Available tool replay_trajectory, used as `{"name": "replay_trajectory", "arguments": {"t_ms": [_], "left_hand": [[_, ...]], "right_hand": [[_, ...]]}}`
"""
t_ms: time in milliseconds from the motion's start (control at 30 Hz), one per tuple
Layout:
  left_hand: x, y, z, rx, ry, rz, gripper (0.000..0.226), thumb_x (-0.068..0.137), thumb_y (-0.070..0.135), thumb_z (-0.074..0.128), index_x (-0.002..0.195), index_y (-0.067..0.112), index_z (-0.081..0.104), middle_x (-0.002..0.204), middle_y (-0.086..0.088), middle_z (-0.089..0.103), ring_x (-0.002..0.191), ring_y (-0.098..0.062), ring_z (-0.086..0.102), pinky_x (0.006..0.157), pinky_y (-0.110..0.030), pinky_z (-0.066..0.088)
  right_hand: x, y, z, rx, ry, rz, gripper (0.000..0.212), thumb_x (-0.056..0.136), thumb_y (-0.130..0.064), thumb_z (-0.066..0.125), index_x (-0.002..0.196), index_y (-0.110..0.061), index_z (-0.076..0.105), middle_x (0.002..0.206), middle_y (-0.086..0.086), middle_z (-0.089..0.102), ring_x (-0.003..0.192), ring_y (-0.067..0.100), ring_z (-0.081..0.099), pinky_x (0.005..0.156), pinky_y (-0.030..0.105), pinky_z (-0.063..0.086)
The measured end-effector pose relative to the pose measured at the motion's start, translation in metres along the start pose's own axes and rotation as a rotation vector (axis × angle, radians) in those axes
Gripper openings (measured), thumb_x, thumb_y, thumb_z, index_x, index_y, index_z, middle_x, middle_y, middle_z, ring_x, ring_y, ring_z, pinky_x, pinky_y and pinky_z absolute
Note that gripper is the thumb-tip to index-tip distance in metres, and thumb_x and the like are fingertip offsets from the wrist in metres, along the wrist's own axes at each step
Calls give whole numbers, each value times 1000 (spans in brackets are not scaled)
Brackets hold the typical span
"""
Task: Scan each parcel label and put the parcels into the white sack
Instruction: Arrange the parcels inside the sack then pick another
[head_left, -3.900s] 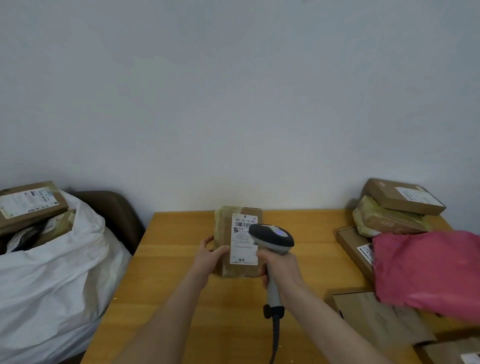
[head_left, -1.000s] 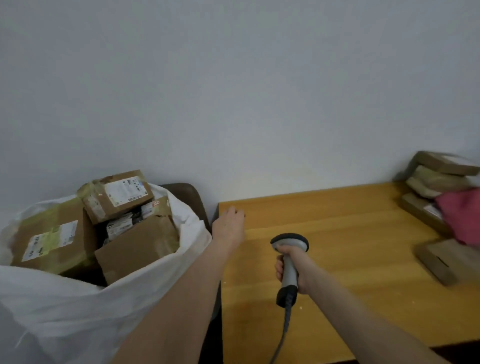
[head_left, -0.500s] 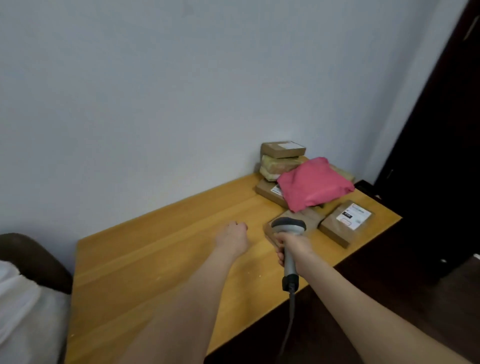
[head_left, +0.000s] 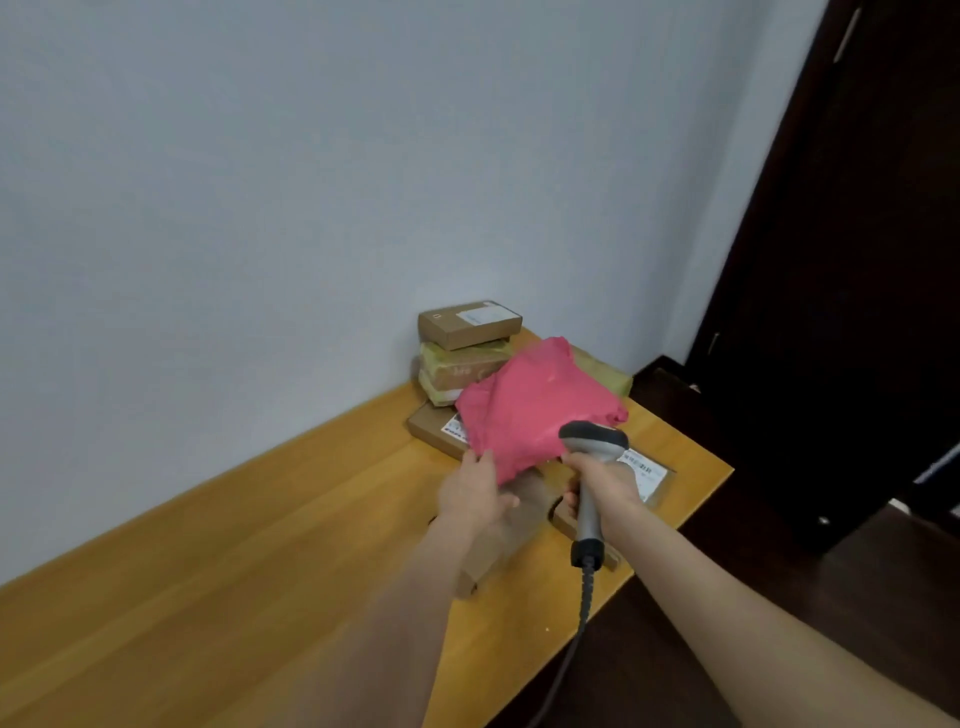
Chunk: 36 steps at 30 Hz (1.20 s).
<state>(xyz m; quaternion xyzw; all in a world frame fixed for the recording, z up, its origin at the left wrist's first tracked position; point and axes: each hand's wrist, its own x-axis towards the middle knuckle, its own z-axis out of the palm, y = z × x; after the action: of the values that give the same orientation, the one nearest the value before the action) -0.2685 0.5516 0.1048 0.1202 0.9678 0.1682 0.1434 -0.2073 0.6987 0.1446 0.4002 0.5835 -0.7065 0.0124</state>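
Left hand (head_left: 475, 493), empty before, now has its grip clamped on pink parcel (head_left: 540, 405), 7 o'clock edge; right hand (head_left: 605, 486) grip stays round scanner (head_left: 592, 441).

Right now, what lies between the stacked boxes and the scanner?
In the head view, the pink parcel, its near edge held by the left hand, separates stack and scanner.

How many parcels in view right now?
7: pink bag, gripped by left hand; stacked at the wall, brown box, taped parcel, flat box; green box behind the bag; labelled box by scanner; brown parcel under left hand. Bag may hide more.
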Motion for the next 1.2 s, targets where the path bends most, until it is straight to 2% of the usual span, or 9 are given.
{"name": "replay_trajectory", "arguments": {"t_ms": [267,367,533,667,800,967,1033,1133,1200], "left_hand": [[126,36,41,29,-10,22,87,76,43,75,144,17,28,138,-9,37,125,-27,43,98,-40,44],[157,45,53,102,16,37,100,72,46,76,149,20,18,150,-11,24,140,-28,26,112,-53,28],[184,53,69,124,-16,29,105,74,47,75,152,31,7,155,-5,14,145,-27,12,112,-58,25],[185,41,75,34,56,45,90,81,36,71,152,32,15,154,0,23,142,-23,21,113,-41,32],[172,39,72,130,140,-58,81,89,34,62,151,38,10,157,-3,18,144,-24,19,117,-48,21],[148,68,69,129,152,-229,111,72,63,68,152,29,0,157,-3,13,144,-23,16,119,-45,13],[141,78,67,29,234,-324,111,68,63,71,151,28,6,154,-2,20,142,-23,23,118,-45,18],[132,84,55,-129,442,-406,64,77,54,68,130,27,45,128,1,51,119,-20,52,98,-38,45],[124,81,37,-257,554,-433,27,87,45,61,107,27,60,102,7,61,95,-15,61,76,-29,50]], "right_hand": [[126,-33,-12,-9,45,-3,17,84,-13,71,77,-1,62,56,10,61,51,21,56,59,35,51],[156,-35,-17,12,78,-32,16,83,-12,73,86,1,65,64,10,63,58,21,59,64,35,51],[195,-55,-26,129,81,-86,48,86,-8,70,130,3,54,131,14,58,126,29,51,111,38,35],[227,-59,-33,88,46,-26,46,79,-13,78,119,-2,61,121,13,64,112,29,58,102,39,43],[233,-61,-33,86,-93,57,40,76,-16,80,111,-5,63,105,12,68,92,27,63,91,40,51],[212,-80,-30,101,-307,47,27,79,-13,76,102,-1,66,77,11,69,64,23,63,62,32,54],[200,-88,-23,114,-417,57,22,81,-11,75,100,-4,67,77,11,71,64,23,66,61,32,54],[184,-95,-10,92,-558,74,24,83,-10,73,105,-2,67,90,15,72,74,25,68,64,32,55],[176,-97,-2,76,-592,74,24,83,-10,73,105,-1,68,98,16,72,81,26,68,66,31,56]]}}
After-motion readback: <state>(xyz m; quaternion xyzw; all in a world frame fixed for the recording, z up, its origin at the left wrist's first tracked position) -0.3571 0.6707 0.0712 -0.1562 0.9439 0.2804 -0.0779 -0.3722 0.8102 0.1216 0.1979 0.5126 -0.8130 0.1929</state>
